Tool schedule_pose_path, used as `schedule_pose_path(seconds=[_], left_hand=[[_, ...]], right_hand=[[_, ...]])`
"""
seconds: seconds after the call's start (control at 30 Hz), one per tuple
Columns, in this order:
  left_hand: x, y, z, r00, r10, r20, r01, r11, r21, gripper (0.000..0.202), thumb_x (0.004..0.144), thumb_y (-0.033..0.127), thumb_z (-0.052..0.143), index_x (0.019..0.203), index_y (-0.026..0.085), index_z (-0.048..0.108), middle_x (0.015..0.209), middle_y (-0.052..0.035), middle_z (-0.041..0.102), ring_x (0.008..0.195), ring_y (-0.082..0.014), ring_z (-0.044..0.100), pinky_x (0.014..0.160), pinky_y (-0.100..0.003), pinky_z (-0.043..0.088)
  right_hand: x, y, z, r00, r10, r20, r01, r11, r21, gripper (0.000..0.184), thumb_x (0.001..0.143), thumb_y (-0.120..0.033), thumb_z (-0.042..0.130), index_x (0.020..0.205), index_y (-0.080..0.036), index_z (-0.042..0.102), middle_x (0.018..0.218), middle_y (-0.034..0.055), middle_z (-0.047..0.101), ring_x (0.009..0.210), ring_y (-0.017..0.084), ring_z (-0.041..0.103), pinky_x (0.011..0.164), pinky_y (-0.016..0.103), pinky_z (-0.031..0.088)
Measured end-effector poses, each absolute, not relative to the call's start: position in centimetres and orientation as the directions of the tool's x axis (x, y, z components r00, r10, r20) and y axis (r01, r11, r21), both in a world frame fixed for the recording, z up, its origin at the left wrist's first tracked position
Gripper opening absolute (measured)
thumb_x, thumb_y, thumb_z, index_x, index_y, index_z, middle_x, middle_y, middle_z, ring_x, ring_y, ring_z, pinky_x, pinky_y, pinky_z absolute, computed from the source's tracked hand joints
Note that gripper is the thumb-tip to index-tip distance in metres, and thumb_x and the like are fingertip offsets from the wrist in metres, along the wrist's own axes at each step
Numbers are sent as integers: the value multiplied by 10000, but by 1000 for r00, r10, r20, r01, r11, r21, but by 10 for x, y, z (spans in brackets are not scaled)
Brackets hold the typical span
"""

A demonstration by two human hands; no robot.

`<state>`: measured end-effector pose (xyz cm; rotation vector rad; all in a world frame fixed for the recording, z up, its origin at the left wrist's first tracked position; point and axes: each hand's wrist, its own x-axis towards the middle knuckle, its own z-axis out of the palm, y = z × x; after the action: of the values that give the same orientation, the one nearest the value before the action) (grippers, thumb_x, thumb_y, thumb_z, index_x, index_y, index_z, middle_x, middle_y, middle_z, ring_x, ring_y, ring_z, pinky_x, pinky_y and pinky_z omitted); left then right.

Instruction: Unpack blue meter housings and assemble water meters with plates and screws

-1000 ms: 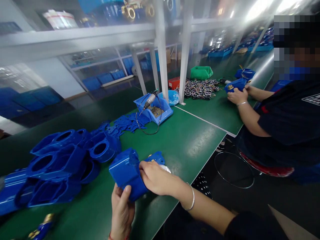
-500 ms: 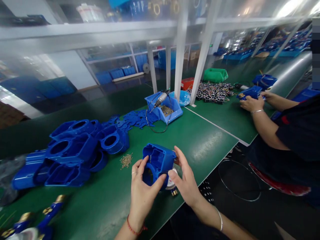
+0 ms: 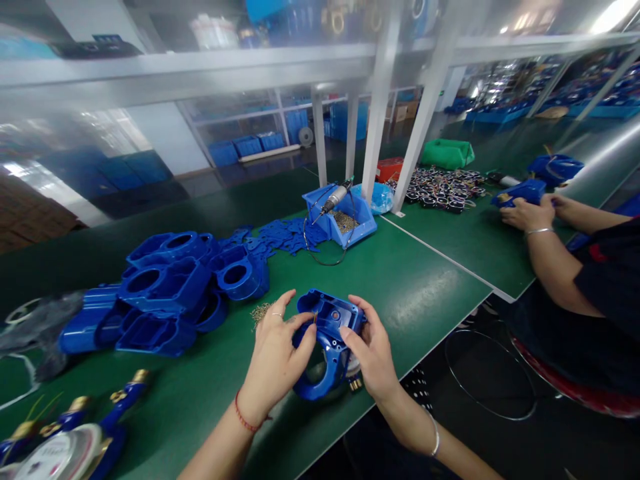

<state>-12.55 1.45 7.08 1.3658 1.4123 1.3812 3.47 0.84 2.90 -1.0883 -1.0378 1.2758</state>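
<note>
Both my hands grip one blue plastic housing (image 3: pixel 327 333) over the near edge of the green table (image 3: pixel 410 293). My left hand (image 3: pixel 275 357) curls round its left side, thumb and fingers pressed on the rim. On the right side my right hand (image 3: pixel 373 353) pinches the wall with thumb and fingers. The housing's open cavity faces up. Under it a round white-faced part with brass fittings (image 3: pixel 353 377) shows partly. A small heap of brass screws (image 3: pixel 260 311) lies just left of my left hand.
A pile of blue housings (image 3: pixel 170 287) lies to the left. Flat blue parts (image 3: pixel 285 235) and a blue bin (image 3: pixel 350 220) with an electric screwdriver (image 3: pixel 333 198) sit behind. Finished meters (image 3: pixel 65 443) lie at the near left. A co-worker's hands (image 3: pixel 530 213) hold a blue part at the right.
The housing has been turned from closed side up to cavity up and lowered onto the round part. Both hands closed in on its sides. The view swung left.
</note>
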Motion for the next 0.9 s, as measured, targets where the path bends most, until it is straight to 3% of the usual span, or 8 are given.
schedule_pose_path(seconds=[0.17, 0.3, 0.47, 0.57, 0.7, 0.9], left_hand=[[-132, 29, 69, -42, 995, 89, 291, -73, 954, 78, 578, 242, 805, 597, 224, 732, 1145, -134, 628, 1171, -381, 500, 1116, -506, 228], [-130, 33, 64, -145, 984, 107, 151, -85, 985, 138, 550, 258, 829, 551, 226, 695, 1110, -116, 639, 1124, -349, 527, 1111, -467, 241], [-113, 29, 43, -305, 913, 270, 161, -230, 960, 196, 752, 384, 688, 658, 212, 692, 1220, -97, 579, 1182, -309, 488, 1065, -415, 299], [-101, 27, 25, -415, 870, 267, 62, -265, 962, 230, 837, 404, 604, 736, 205, 655, 1209, -85, 580, 1177, -266, 497, 1031, -373, 331], [-89, 27, 14, -457, 859, 231, -15, -268, 963, 238, 892, 400, 538, 782, 200, 605, 1211, -67, 579, 1154, -223, 505, 981, -337, 365], [-82, 28, 16, -389, 890, 237, -45, -276, 960, 216, 898, 379, 549, 788, 198, 593, 1185, -53, 591, 1115, -203, 515, 950, -310, 384]], right_hand=[[34, 7, 34, 24, 999, 32, -155, 36, -987, 669, 752, -399, 634, 1310, -190, 330, 1102, 102, 601, 947, 229, 615, 872, 378, 504], [39, 18, 34, 19, 1000, 11, -109, 13, -994, 682, 738, -409, 639, 1311, -202, 332, 930, 48, 612, 793, 203, 600, 757, 340, 501], [49, 56, 35, -86, 993, -81, -127, -91, -988, 451, 729, -507, 585, 1019, -167, 523, 815, 25, 606, 747, 187, 577, 708, 300, 468], [52, 74, 34, -156, 984, -86, -76, -99, -992, 392, 726, -517, 611, 878, -155, 607, 806, 23, 617, 785, 190, 568, 738, 296, 440], [50, 88, 27, -152, 982, -111, -39, -118, -992, 396, 705, -532, 635, 838, -160, 657, 835, 27, 645, 838, 202, 561, 776, 307, 420], [47, 89, 14, -126, 978, -164, -130, -180, -975, 458, 666, -537, 630, 926, -163, 682, 883, 56, 686, 842, 231, 603, 768, 335, 455]])
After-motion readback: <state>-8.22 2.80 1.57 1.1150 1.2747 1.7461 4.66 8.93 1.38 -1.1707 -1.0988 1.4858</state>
